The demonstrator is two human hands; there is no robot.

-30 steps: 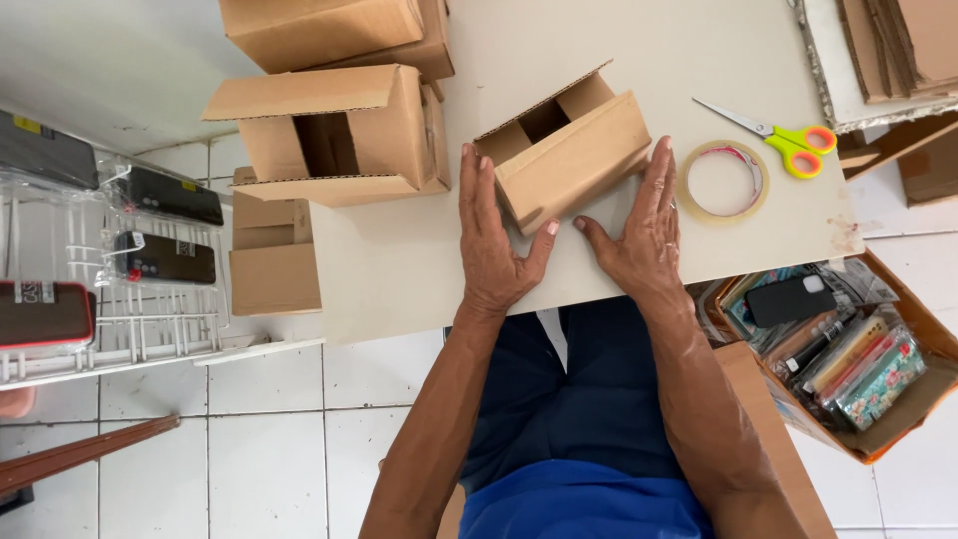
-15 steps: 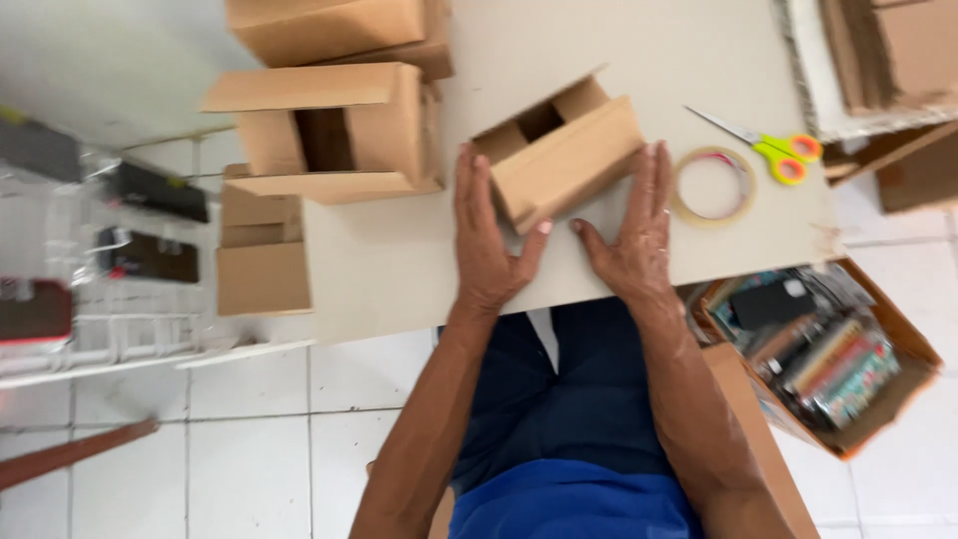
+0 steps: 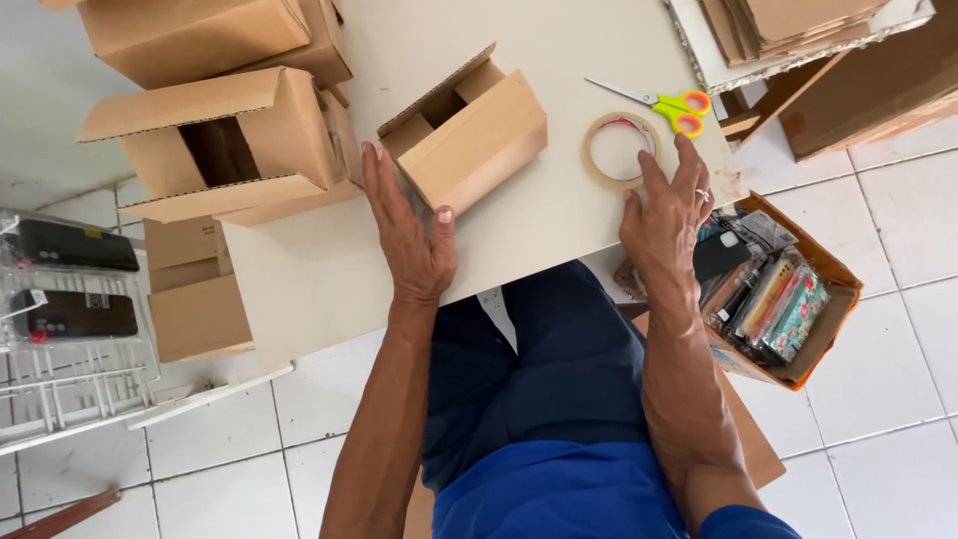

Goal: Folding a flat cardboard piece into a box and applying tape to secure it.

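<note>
- On the tabletop (image 3: pixel 559 215), we take the small cardboard box (image 3: pixel 467 135) as our landmark: it lies on its side, near the middle, its open flaps turned away from us.
- Our left hand (image 3: pixel 409 235) rests flat against the box's near-left side, thumb touching its lower corner; the grip is loose, pressing rather than grasping.
- Half a second ago our right hand (image 3: pixel 667 215) flanked the box's other side. It has now come off and moved right of the box, fingers spread and released, tips touching the tape roll (image 3: pixel 621 150).
- We judge the box is now steadied by one hand alone.
- Just beyond the roll, farther right of the box, lie yellow-and-orange scissors (image 3: pixel 667 102).
- Left of the box stand larger open cartons (image 3: pixel 239 135).
- Below-right of it, on the floor, a box of phone cases (image 3: pixel 783 299).
</note>
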